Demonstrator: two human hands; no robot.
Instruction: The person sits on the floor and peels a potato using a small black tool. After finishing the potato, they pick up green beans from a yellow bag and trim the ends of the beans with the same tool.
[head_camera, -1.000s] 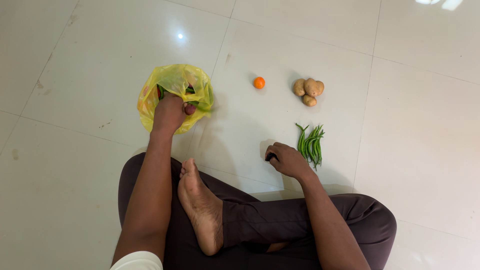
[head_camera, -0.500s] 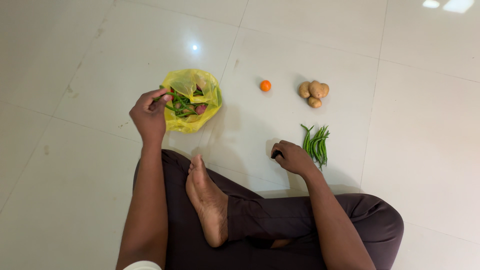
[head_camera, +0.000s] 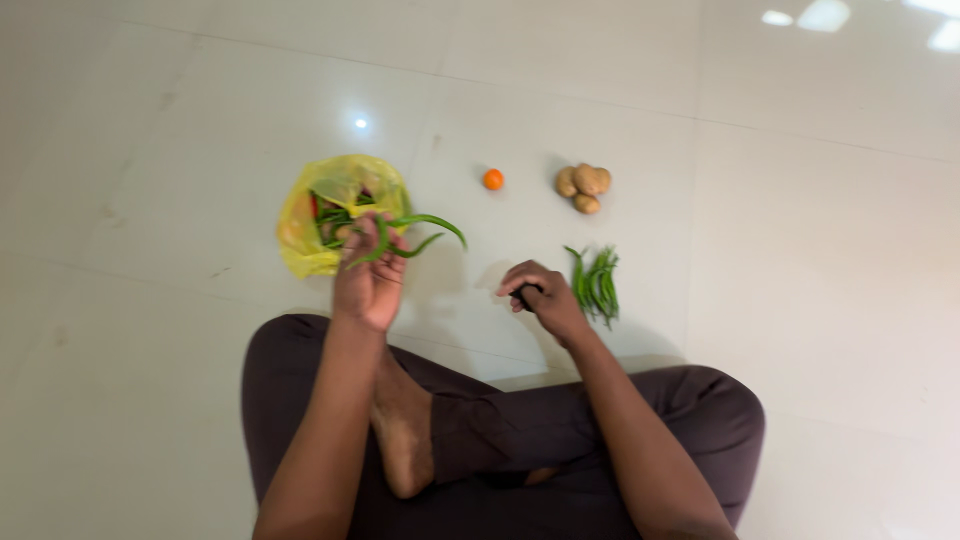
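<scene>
While seated cross-legged on the pale tiled floor, with dark trousers and one bare foot at six o'clock. Left hand raised just above centre-left, fingers curled shut around a few long green chillies; chilli tips fanning out toward three o'clock, blurred by motion. Yellow plastic bag lying open on the tiles at about ten o'clock from the left hand, just beside it, more green chillies and something reddish showing inside; exact contents too blurred to tell. Right hand resting low near the floor at centre, fingers folded around a small dark object; kind of object not clear. Loose pile of green chillies on the floor at three o'clock from the right hand, just beside the knuckles, whether touching cannot be told. Cluster of brown potatoes at twelve o'clock from that pile, near but apart. Small orange fruit at nine o'clock from the potatoes, alone on the tile, well apart from the bag. Bright light reflections on the floor toward one o'clock of the view.
</scene>
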